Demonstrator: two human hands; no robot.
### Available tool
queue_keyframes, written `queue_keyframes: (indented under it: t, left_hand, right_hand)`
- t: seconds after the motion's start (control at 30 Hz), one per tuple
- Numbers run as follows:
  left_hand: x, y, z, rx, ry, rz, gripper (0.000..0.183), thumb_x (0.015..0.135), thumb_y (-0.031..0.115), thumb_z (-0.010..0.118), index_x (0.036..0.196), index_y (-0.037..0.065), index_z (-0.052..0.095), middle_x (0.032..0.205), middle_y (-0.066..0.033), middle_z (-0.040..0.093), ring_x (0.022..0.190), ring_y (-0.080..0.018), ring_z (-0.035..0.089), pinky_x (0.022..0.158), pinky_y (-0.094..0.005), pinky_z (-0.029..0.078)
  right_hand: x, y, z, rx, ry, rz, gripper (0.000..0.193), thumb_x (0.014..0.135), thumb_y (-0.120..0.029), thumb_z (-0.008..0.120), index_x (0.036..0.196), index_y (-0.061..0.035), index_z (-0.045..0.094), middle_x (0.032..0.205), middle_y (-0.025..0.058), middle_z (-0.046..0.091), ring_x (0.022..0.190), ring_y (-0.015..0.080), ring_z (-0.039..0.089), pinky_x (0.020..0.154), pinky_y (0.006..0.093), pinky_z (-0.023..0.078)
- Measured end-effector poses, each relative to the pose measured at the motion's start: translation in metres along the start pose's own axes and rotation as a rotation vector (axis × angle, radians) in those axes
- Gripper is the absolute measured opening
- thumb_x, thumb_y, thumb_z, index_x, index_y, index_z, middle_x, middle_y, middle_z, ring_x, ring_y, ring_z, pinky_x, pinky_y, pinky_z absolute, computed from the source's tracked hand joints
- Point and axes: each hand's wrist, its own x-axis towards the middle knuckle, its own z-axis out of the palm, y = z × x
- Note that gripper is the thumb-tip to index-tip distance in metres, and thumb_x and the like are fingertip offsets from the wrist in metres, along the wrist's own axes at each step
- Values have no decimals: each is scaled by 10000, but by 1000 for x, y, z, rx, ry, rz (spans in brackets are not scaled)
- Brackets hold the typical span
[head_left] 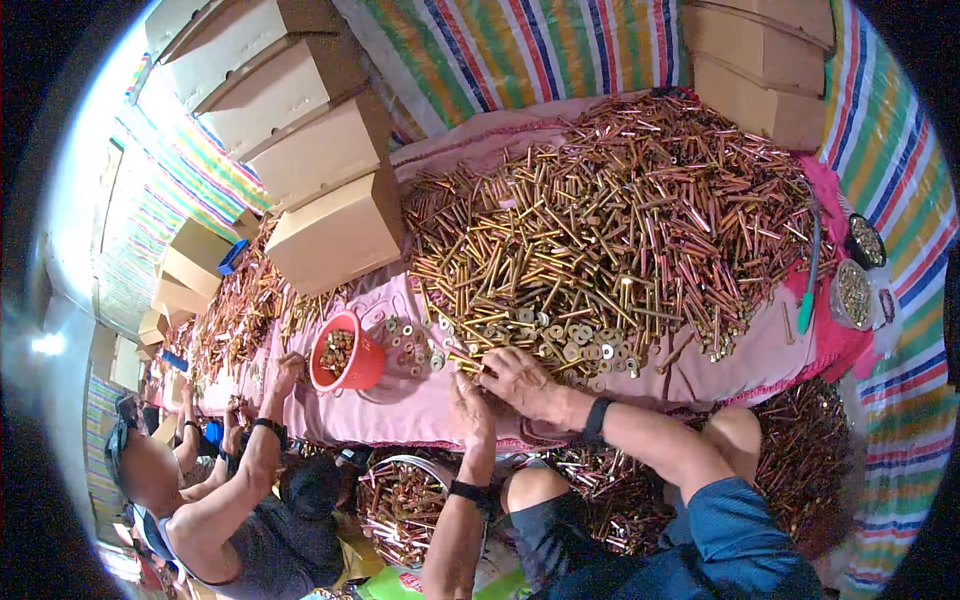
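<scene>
My left hand (470, 408) and my right hand (523, 383) meet at the near edge of the pink cloth. A few brass-coloured bolts (461, 361) stick out at the left fingertips, and my left hand is closed around them. The right hand's bent fingers press in at the same spot; what they pinch is too small to make out. Flat round washers (598, 352) lie just beyond my right hand, and more loose washers (408, 345) lie left of my hands. Behind them spreads a big heap of long bolts (610, 225).
A red bucket (372, 366) with small metal parts stands to the left. Cardboard boxes (335, 240) are stacked behind it. At the right lie a green-handled tool (806, 312) and tubs of small parts (852, 294). A co-worker (215, 500) sits left, reaching toward the bucket. Below the edge, a bolt-filled container (400, 505).
</scene>
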Motion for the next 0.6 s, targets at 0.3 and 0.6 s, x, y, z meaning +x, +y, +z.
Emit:
queue_keyframes:
  t: [0.3,0.6]
  left_hand:
    - [-48,29,79,453,-505,302,357,1047,299,489,1099,-3,673,1509,-380,284,1372,-471,355,1123,-466,326]
    - [-69,43,123,632,-655,468,300,1007,280,564,1063,1,659,1158,-386,529,1019,-514,562,878,-517,484]
  right_hand:
    - [-66,88,-60,-231,0,-251,159,766,-229,611,763,-109,715,1230,111,571,1186,287,528,1039,446,422]
    - [-108,128,-90,-161,52,-238,133,748,-193,665,846,-107,687,1209,112,564,1143,311,541,1025,473,450]
